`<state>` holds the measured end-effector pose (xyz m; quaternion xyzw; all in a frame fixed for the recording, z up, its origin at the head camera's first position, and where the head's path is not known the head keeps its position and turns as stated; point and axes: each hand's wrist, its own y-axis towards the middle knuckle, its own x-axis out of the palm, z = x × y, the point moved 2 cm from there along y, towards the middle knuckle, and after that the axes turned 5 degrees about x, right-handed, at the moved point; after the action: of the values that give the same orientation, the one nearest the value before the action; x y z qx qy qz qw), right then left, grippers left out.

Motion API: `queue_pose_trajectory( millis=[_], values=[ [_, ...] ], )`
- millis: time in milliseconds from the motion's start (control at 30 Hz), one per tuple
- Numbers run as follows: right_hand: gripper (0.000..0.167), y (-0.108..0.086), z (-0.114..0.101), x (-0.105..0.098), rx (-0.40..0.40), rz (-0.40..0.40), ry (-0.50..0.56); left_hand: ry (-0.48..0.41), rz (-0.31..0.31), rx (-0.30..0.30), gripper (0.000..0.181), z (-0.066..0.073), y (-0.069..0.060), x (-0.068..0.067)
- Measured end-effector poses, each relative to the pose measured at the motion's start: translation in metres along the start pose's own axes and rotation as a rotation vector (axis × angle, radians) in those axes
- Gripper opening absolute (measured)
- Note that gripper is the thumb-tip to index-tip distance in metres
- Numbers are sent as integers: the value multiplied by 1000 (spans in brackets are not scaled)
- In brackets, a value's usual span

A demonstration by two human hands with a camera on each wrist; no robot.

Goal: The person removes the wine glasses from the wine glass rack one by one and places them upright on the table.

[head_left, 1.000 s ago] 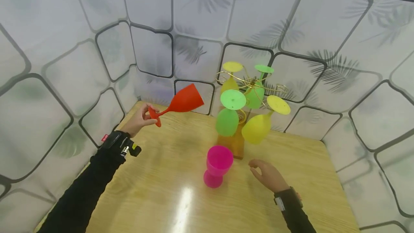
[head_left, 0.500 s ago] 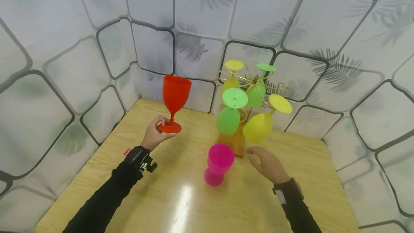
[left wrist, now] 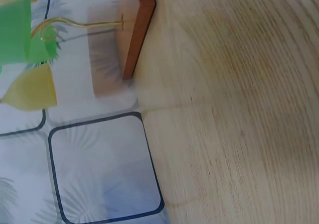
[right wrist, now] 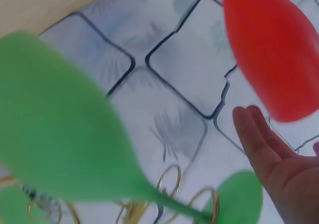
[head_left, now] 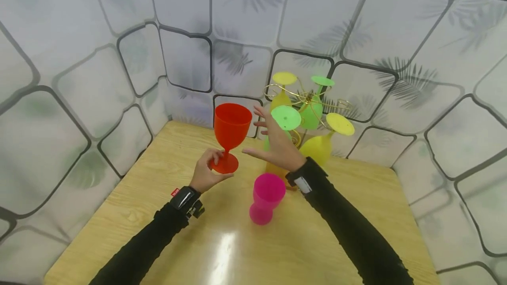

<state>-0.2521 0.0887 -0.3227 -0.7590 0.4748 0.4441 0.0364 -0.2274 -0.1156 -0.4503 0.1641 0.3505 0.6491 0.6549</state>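
Red cup (head_left: 233,129): likely light, stiff (plastic?); left hand (head_left: 204,173) pinches its base (head_left: 227,166), right hand (head_left: 279,146) grips nothing; I'd grab the stem (head_left: 227,152).

Red goblet (right wrist: 274,55) only partly within right-wrist view.

Yellow goblet (left wrist: 32,89): near a green goblet (left wrist: 14,32)
Gold wire (left wrist: 94,24): curled, meets wooden stand (left wrist: 137,30)
Table (left wrist: 239,114): pale woodgrain
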Motion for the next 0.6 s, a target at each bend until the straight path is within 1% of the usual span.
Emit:
queue_pose_trajectory(
  millis=[67,133,233,300,367,467,567,600],
  values=[
    [106,10,-5,5,12,3,68,16,-14,43,46,1,-1,2],
    [110,16,-8,10,16,9,105,36,-29,80,46,2,-2,3],
    [106,21,-9,16,12,33,110,69,-51,123,48,4,-3,5],
    [102,23,-9,19,8,49,104,80,-79,134,47,5,-3,5],
    [97,24,-9,19,2,60,117,66,-115,128,45,7,-3,5],
    [95,22,-7,13,-8,82,118,5,-170,86,48,7,-1,4],
    [94,16,-8,0,-10,108,105,-35,-182,49,54,3,0,1],
    [94,13,-9,-6,-11,115,97,-47,-181,39,54,-2,-1,1]
  ],
)
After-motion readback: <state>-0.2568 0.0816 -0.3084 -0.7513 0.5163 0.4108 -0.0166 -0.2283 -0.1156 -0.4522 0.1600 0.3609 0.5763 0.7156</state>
